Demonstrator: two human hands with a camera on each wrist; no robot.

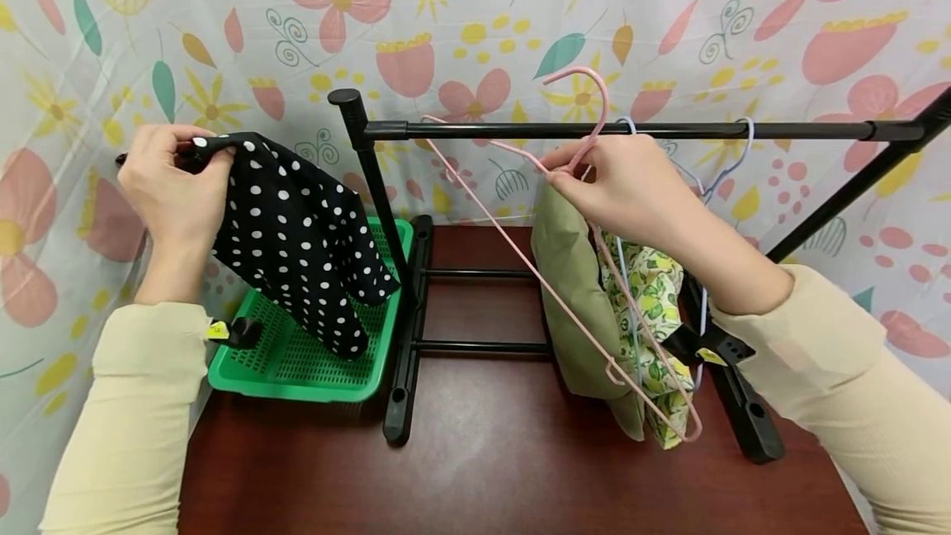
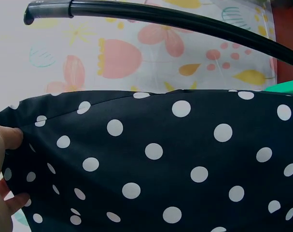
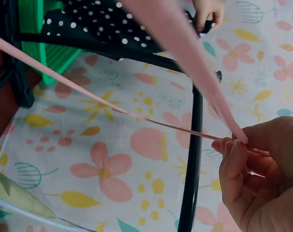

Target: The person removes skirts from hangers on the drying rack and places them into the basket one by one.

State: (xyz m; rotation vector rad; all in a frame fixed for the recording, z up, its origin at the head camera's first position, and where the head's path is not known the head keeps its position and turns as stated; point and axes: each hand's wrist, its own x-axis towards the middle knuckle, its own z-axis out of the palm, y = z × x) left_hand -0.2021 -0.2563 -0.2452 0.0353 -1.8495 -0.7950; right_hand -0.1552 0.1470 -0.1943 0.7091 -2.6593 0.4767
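One head camera above; two wrist cameras close in, turned sideways.
The head view faces forward and down over the table point(image 1: 475, 469). The left wrist view looks closely at the dotted cloth point(image 2: 160, 169), with the left hand point(image 2: 0, 169) at its left edge. The right wrist view looks past the pink hanger point(image 3: 182, 46), blurred near the lens, towards the left hand. All three share the cloth and part of the black rack point(image 1: 483, 131).

Black cloth point(image 1: 286, 246) (white-dotted), pink hanger point(image 3: 188, 55), green basket point(image 1: 297, 389), black rack point(image 1: 461, 130)
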